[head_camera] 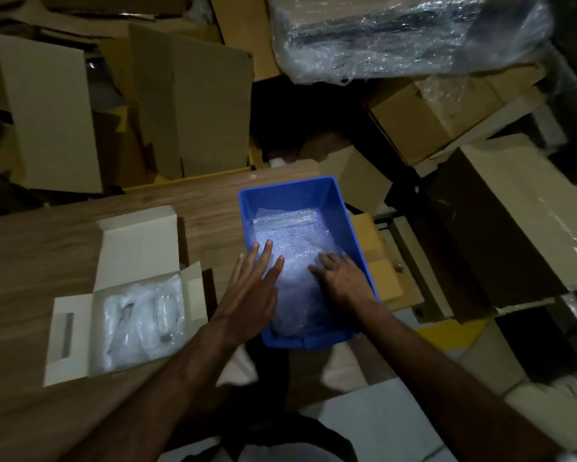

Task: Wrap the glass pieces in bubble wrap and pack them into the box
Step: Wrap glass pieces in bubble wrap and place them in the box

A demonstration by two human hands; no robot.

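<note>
A blue plastic bin (340, 201) stands on the wooden table, filled with bubble wrap (293, 241). My left hand (253, 285) lies flat over the bin's left rim, with straight fingers on the wrap. My right hand (342, 280) is inside the bin at its right side, fingers bent down onto the wrap; whether it grips the wrap is unclear. A white cardboard box (137, 248) stands open to the left, holding items wrapped in clear plastic (143, 321). No bare glass shows.
The wooden table (46, 261) ends just right of the bin. Brown cardboard boxes (193, 105) are piled behind and to the right. A large object in clear wrap (407, 31) lies at the top right. Pale floor (373, 425) shows below.
</note>
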